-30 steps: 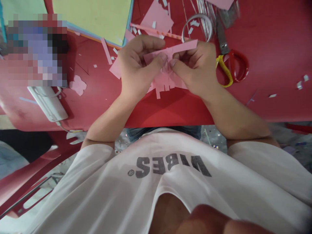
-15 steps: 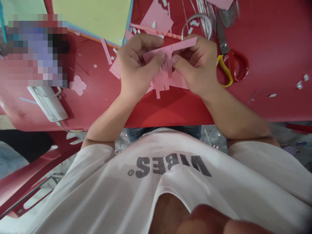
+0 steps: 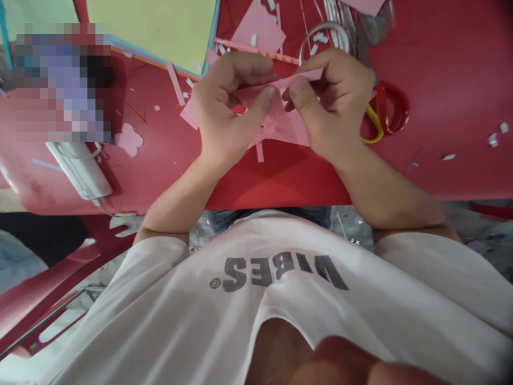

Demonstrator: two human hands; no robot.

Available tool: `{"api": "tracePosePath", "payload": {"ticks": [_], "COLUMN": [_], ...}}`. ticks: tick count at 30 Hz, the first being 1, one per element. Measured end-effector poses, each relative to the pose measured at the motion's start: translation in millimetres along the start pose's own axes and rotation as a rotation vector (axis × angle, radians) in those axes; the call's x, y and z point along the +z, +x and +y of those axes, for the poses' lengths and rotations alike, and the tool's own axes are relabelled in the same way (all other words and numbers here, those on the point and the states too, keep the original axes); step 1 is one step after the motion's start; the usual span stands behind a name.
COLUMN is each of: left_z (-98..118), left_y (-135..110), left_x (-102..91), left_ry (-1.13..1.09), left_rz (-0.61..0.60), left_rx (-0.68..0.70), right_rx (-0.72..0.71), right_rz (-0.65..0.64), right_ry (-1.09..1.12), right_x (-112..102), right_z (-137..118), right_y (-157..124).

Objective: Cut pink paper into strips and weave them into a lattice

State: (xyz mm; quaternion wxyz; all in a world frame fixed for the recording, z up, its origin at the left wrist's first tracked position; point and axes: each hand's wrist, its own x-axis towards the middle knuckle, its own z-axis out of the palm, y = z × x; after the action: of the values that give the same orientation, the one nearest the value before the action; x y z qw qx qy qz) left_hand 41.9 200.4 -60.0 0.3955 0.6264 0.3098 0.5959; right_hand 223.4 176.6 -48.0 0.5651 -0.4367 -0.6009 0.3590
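Note:
A pink paper strip (image 3: 316,74) stretches between my two hands above the red table. My left hand (image 3: 230,109) pinches its left part between thumb and fingers. My right hand (image 3: 339,104) grips it further right, the thumb pressed on it and the end poking out past the fingers. Below the hands lie pink paper pieces (image 3: 296,128), partly covered by them. A narrow pink strip (image 3: 260,152) sticks out toward me. Fingers hide how the held paper is folded.
Scissors with red and yellow handles (image 3: 390,109) lie right of my right hand. Behind are a tape roll (image 3: 345,45), a pink pencil (image 3: 240,47) and yellow paper sheets (image 3: 156,32). At left are a white power bank (image 3: 86,174) and a pink cut-out (image 3: 129,140).
My right hand has shifted slightly right and turned, its thumb now over the strip. The strip's fringe-like pieces no longer hang between the hands. The left hand has barely moved.

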Motion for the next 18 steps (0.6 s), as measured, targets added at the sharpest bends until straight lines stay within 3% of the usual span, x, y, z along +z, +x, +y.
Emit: {"api": "tracePosePath", "payload": {"ticks": [2, 4, 7, 12, 16, 18], "left_z": [-0.9, -0.2, 0.6, -6.0, -1.9, 4.0], "left_y": [0.0, 0.0, 0.5, 2.5, 2.5, 2.4], "left_x": [-1.3, -3.2, -6.9, -10.9, -8.6, -6.5], "left_ry": [0.031, 0.062, 0.088, 0.029, 0.046, 0.042], "left_rz": [-0.026, -0.023, -0.074, -0.115, -0.094, -0.083], "left_rx": [0.097, -0.007, -0.050, 0.009, -0.103, -0.084], "right_rx": [-0.004, 0.007, 0.055, 0.070, 0.067, 0.066], "right_rz": [0.000, 0.007, 0.007, 0.017, 0.020, 0.019], "right_ry": [-0.029, -0.033, -0.033, -0.080, -0.074, -0.094], "right_x": [0.1, 0.3, 0.6, 2.5, 4.5, 4.2], "right_z": [-1.4, -4.7, -12.0, -17.4, -16.4, -18.1], "right_y": [-1.0, -1.6, -1.7, -2.0, -3.0, -3.5]}}
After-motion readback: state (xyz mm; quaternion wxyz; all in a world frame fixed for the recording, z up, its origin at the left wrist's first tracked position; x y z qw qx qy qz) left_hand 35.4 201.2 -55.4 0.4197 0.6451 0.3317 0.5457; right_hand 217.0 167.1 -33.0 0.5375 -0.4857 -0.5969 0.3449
